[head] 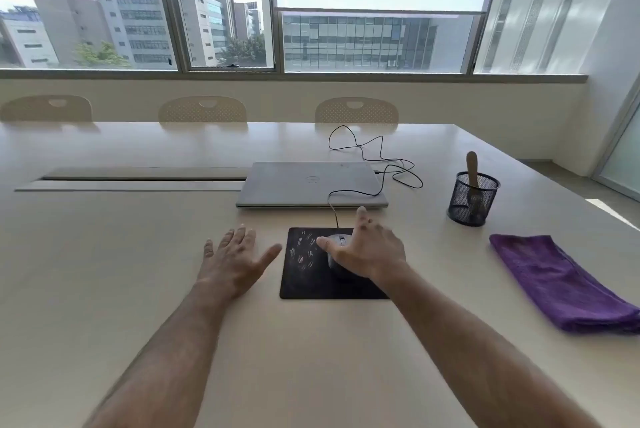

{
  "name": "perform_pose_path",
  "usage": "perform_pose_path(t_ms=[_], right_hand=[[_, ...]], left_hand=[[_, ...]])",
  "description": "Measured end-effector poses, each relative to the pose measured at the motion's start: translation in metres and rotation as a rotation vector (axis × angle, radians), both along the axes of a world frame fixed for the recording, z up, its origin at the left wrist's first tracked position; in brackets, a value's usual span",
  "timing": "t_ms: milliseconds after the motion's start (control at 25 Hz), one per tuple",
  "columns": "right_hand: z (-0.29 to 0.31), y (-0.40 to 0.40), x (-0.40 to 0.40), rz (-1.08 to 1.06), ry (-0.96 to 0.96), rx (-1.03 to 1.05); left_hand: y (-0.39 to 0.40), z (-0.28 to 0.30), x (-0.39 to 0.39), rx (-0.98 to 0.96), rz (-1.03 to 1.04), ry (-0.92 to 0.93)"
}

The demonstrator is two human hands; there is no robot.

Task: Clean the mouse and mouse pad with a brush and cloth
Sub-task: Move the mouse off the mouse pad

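Hands are both reaching forward over the pale table [138, 254]. The left hand [235, 261] is lying flat on the table just left of the mouse pad [304, 275], with fingers straight and spread, holding nothing. The right hand [367, 251] is resting over the grey mouse [337, 244], fingers spread and relaxed; the thumb is touching the left side of the mouse, but I cannot tell if the hand is really gripping it. The mouse is sitting on the right part of the black mouse pad, and pale marks are showing on the left part of the pad. The cable [381, 164] is running from the mouse up past a closed silver laptop [308, 185], which is lying just behind the pad. To the right, a black mesh cup [472, 200] is standing upright, and a brush [472, 167] with a wooden handle is standing inside it. Nearer the table edge at the right, a folded purple cloth [554, 282] is lying flat, well apart from the pad
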State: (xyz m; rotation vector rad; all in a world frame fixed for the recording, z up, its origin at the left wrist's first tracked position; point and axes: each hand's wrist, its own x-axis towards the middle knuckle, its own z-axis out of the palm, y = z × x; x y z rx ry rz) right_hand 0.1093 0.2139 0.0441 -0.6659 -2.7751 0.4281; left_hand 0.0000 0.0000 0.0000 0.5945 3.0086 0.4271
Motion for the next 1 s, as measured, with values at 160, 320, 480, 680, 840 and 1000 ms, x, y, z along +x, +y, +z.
perform_pose_path(t_ms=[160, 320, 480, 680, 840, 1000], right_hand=[[-0.003, -0.006, -0.008, -0.045, -0.124, 0.012], [-0.004, -0.01, -0.017, -0.056, -0.149, 0.041], [0.003, -0.016, -0.021, -0.064, -0.115, 0.031], [0.015, -0.046, -0.038, 0.001, -0.008, 0.029], [0.016, -0.082, -0.057, 0.08, -0.004, 0.011], [0.013, -0.111, -0.069, 0.139, -0.028, 0.005]], left_hand=[[-0.023, -0.001, -0.018, -0.05, 0.053, -0.006], [-0.025, -0.004, -0.029, -0.083, 0.046, -0.017], [-0.025, -0.006, -0.036, -0.092, 0.052, -0.027], [-0.025, -0.006, -0.043, -0.089, 0.051, -0.039], [-0.027, -0.005, -0.047, -0.076, 0.045, -0.047], [-0.032, -0.006, -0.052, -0.06, 0.02, -0.062]])
